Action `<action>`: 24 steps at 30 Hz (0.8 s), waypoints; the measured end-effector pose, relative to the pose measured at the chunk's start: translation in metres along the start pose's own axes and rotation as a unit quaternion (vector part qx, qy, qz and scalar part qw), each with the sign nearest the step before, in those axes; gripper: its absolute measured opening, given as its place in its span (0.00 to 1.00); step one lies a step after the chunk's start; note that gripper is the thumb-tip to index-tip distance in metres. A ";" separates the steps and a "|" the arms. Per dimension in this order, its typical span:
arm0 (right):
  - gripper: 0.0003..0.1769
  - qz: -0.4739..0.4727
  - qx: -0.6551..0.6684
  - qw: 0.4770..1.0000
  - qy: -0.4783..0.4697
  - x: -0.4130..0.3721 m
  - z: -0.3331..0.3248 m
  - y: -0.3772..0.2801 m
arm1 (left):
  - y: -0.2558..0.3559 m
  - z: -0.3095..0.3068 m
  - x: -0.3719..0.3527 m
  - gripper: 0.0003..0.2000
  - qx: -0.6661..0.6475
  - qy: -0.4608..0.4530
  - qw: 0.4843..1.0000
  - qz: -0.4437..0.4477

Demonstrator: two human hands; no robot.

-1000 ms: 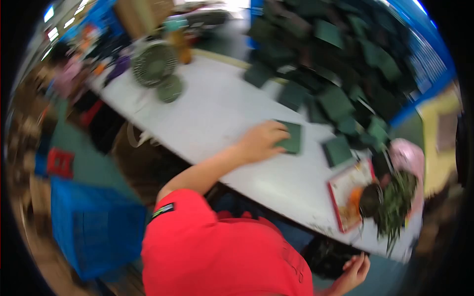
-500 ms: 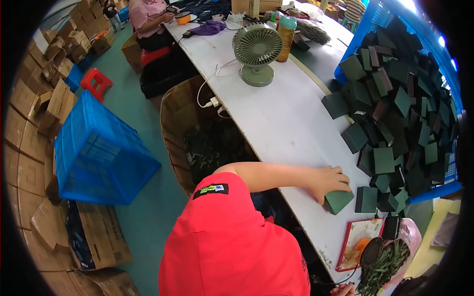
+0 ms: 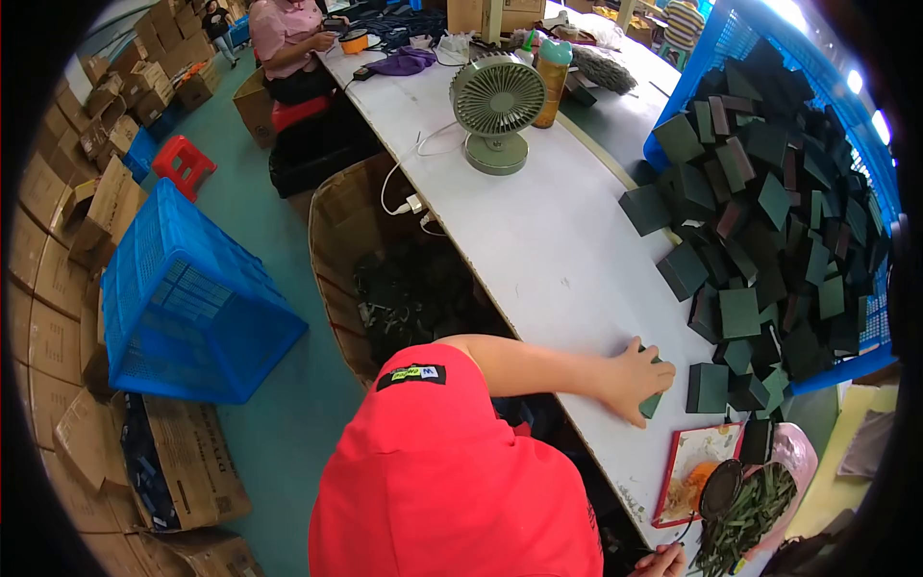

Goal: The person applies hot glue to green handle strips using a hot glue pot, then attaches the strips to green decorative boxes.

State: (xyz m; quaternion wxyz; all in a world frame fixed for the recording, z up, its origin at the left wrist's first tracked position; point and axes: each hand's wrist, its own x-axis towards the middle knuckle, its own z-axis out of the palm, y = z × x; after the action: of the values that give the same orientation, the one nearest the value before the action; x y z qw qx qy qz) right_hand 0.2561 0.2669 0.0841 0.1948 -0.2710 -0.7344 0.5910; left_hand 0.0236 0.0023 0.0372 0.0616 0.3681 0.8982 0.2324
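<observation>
My left hand point(image 3: 632, 383) reaches across the white table from a red sleeve point(image 3: 423, 380). Its fingers are curled over a small green box point(image 3: 651, 405), mostly hidden beneath them. Near the bottom edge my right hand point(image 3: 663, 561) is only partly visible, with its fingers pinched together; what they hold, if anything, is not clear. Just above it lie a red-rimmed tray point(image 3: 673, 478) with an orange thing in it, a round dark-topped object point(image 3: 721, 489), and a pink bag point(image 3: 794, 464) with dark green strips point(image 3: 740, 524).
A tipped blue crate point(image 3: 889, 327) spills a heap of dark green boxes point(image 3: 738, 313) onto the table point(image 3: 538, 260). A fan point(image 3: 498, 106) and a bottle point(image 3: 551, 87) stand farther along. Cartons point(image 3: 332, 216) and another blue crate point(image 3: 192, 308) are on the floor. Another person point(image 3: 284, 43) sits beyond.
My left hand has turned and closed further over the green box, so less of the box shows. More of my right hand has come into view at the bottom.
</observation>
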 end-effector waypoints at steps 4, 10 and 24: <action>0.09 0.014 0.021 1.000 -0.002 0.010 -0.001 0.011 | 0.000 0.042 0.013 0.42 0.025 0.119 0.992 0.019; 0.06 0.074 0.109 0.989 0.065 0.027 0.004 0.025 | 0.004 0.025 0.020 0.45 -0.002 0.068 0.997 0.022; 0.10 0.076 0.209 0.971 0.090 0.074 0.009 0.045 | 0.039 0.024 0.038 0.46 0.032 -0.020 0.998 0.045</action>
State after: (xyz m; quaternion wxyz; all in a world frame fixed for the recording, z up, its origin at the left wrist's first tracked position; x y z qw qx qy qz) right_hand 0.2010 0.3135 0.0354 0.2672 -0.3312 -0.5511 0.7178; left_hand 0.0281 0.0618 0.0363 0.0576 0.4144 0.8862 0.1989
